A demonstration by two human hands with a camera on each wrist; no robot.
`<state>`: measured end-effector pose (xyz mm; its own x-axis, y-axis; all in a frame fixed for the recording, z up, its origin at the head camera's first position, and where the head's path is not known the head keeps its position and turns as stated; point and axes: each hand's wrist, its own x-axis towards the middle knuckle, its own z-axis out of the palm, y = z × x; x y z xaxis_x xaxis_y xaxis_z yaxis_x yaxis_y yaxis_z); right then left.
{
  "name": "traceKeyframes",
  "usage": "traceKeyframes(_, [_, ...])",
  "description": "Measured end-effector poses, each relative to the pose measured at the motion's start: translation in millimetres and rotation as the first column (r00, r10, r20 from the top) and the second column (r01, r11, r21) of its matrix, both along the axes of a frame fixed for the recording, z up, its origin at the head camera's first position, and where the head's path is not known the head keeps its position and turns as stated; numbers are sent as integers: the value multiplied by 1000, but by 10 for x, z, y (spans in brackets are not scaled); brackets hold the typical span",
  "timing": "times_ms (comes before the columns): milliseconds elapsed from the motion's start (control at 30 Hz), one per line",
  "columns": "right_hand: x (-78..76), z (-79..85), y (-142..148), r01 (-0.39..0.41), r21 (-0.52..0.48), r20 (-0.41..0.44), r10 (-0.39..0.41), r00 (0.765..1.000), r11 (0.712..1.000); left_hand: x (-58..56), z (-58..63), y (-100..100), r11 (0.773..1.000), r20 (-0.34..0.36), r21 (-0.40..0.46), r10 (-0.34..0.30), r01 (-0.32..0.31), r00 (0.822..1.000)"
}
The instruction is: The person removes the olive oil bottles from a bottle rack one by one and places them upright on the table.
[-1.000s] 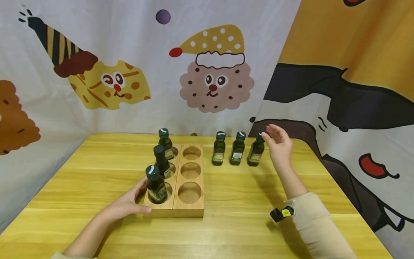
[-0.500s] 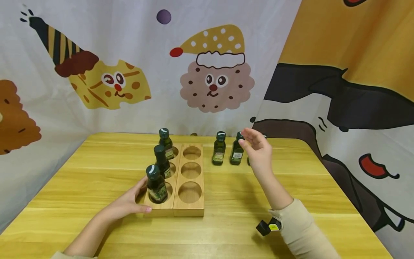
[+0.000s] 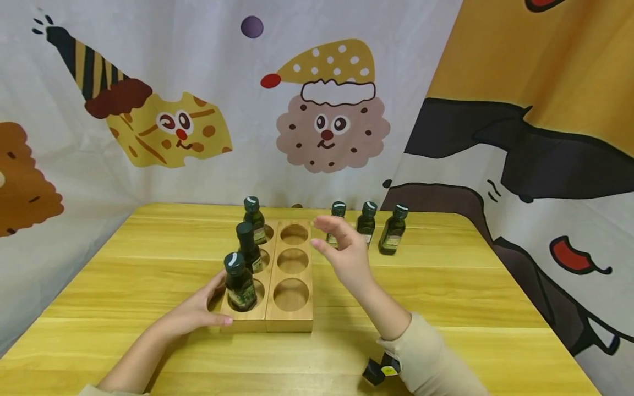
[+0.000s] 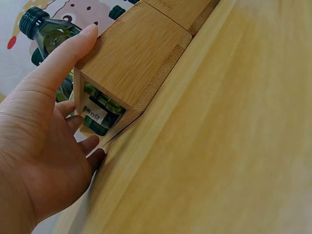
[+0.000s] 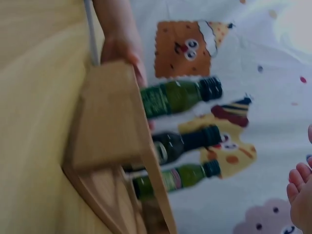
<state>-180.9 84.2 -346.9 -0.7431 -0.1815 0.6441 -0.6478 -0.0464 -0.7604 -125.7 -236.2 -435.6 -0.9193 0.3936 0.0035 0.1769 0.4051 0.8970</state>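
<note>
In the head view, a wooden bottle rack (image 3: 289, 325) has two columns of round holes. Its left column holds three small green bottles: a front one (image 3: 240, 289), a slimmer darker middle one (image 3: 246, 242) and a back one (image 3: 254, 220). My left hand (image 3: 195, 313) grips the rack's near left corner, its thumb (image 4: 80, 44) across the front block and its fingers by the open side. Holding nothing, my right hand (image 3: 349, 258) hovers right of the rack with thumb and fingers apart. It partly covers two green bottles, the left (image 3: 339, 209) and middle (image 3: 365, 221) of a standing row.
The row's right-hand bottle (image 3: 392, 231) stands uncovered on the wooden table (image 3: 436, 341). In the rack, the right column's holes (image 3: 290, 294) contain no bottles. A printed cartoon curtain (image 3: 208, 49) hangs behind the table. A black device (image 3: 375, 372) sits at my right cuff.
My right hand has swept left from beside the right-hand bottle, past the row, to near the rack. My left hand, the rack and the bottles have stayed put.
</note>
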Motion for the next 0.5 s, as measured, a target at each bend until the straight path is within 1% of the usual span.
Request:
traceKeyframes(100, [61, -32, -137, -48, 19, 10, 48, 999, 999, -9, -19, -7, 1000, 6, 3, 0, 0, 1000])
traceKeyframes(233, [143, -61, -306, -103, 39, 71, 100, 992, 994, -14, -34, -17, 1000, -2, -2, -1, 1, 1000])
traceKeyframes(367, [198, -100, -441, -126, 65, 109, 118, 987, 990, -8, -25, -12, 1000, -11, -4, -4, 4, 1000])
traceKeyframes(500, [233, -148, -560, -142, 93, 104, 133, 986, 985, -7, -16, -8, 1000, -4, 2, -3, 3, 1000])
